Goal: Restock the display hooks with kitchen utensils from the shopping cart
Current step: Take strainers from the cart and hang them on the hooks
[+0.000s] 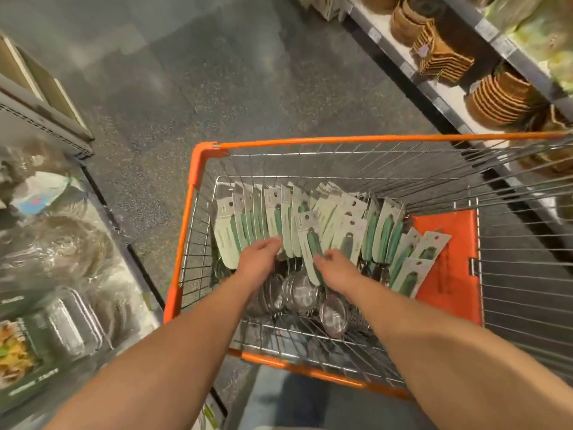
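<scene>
An orange-rimmed wire shopping cart holds several small metal strainers with green handles and pale green hang cards, fanned out in a row. Both my hands reach down into the cart. My left hand rests with fingers curled on the cards at the left of the row; whether it grips one I cannot tell. My right hand is closed on the handle of one carded strainer, which stands out from the row. No display hooks are in view.
An orange plastic flap lies at the cart's right side. Shelves with stacked woven baskets run along the right. On the left, shelves hold foil trays and wrapped goods. Speckled grey floor stretches ahead of the cart.
</scene>
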`<state>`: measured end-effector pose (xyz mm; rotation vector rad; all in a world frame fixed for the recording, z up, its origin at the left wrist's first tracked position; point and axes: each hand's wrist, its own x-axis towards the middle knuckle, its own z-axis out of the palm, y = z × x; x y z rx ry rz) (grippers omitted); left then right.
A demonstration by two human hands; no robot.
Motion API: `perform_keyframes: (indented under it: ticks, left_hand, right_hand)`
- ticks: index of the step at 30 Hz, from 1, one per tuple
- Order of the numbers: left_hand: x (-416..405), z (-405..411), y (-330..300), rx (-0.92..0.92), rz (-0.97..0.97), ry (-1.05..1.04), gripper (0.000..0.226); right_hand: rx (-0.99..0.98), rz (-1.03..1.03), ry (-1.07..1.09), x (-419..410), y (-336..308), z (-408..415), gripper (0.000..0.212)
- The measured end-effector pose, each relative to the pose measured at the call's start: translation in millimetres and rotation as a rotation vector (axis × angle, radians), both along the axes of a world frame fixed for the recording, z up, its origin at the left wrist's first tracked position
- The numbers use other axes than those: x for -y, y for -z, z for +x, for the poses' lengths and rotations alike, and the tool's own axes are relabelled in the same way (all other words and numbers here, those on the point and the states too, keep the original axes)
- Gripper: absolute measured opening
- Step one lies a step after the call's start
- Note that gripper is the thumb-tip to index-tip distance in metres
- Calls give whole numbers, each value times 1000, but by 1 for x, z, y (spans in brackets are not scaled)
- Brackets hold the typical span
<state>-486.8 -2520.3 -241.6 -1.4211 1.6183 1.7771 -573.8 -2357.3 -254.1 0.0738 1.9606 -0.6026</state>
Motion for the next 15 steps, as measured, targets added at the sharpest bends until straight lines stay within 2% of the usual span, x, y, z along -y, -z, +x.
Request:
perform_keyframes:
  ticks: [5, 10, 15]
  left_hand:
    - [-15, -5, 11, -15, -156, -35, 51]
    - [-25, 7, 15, -48, -435, -92, 39]
    - [-14, 7, 23, -24, -394, -83, 48]
  right_hand:
    - [6, 23, 99, 5, 22, 7, 67]
    - [6, 49, 89, 9, 29, 3, 68]
    - [71, -28, 140, 15, 28, -9, 81]
